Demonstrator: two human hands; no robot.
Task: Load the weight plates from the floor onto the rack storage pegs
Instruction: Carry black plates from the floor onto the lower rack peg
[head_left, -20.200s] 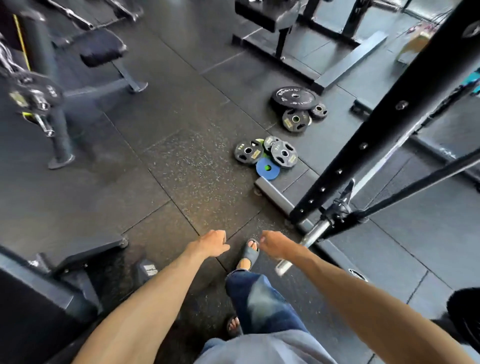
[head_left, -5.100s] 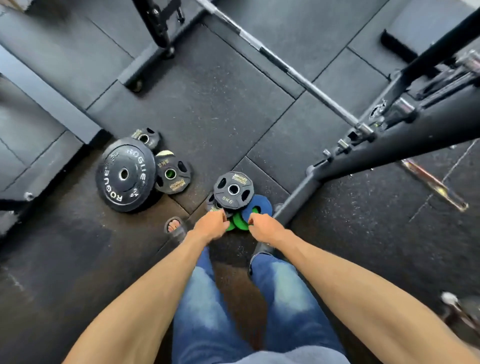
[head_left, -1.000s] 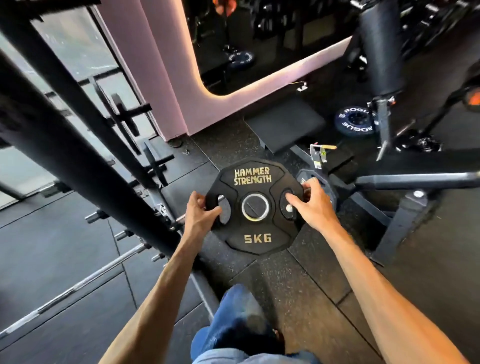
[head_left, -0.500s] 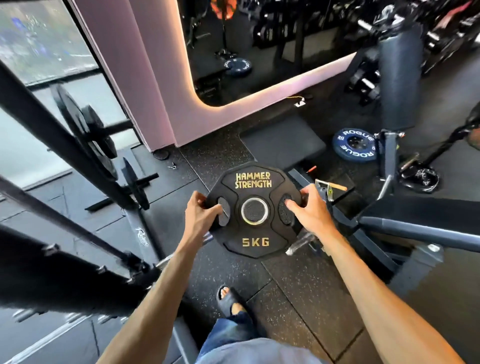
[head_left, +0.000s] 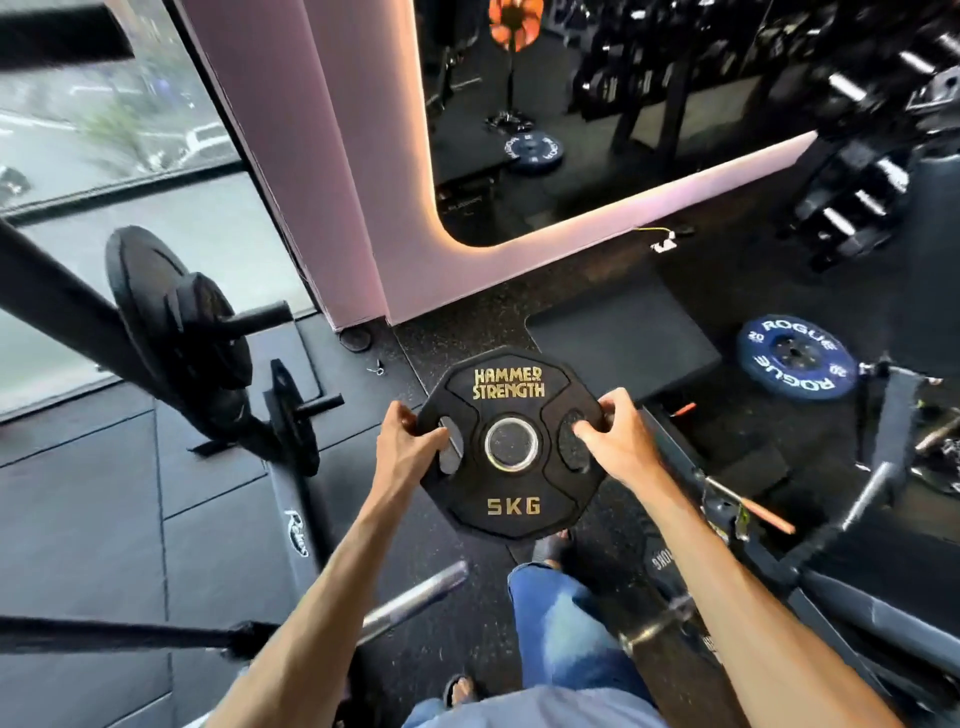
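A black 5 kg Hammer Strength plate (head_left: 511, 493) hangs in the air in front of me, its face towards me. My left hand (head_left: 410, 441) grips its left edge through a grip slot. My right hand (head_left: 613, 441) grips the right edge the same way. To the left stands the black rack upright (head_left: 67, 312) with two storage pegs. The upper peg (head_left: 257, 318) carries a large black plate (head_left: 140, 306) and smaller ones. On the lower peg (head_left: 322, 404) sits one small plate (head_left: 293, 421). The held plate is to the right of both pegs, apart from them.
A blue Rogue plate (head_left: 795, 364) lies on the floor at the right. A bench frame (head_left: 831, 571) stands at the lower right. A barbell sleeve (head_left: 415, 597) juts out low in front of my legs. A pink pillar (head_left: 332, 156) and a mirror stand ahead.
The view has swung left and up, bringing the rack pegs closer. Both hands still hold the 5 kg plate in the same grip.
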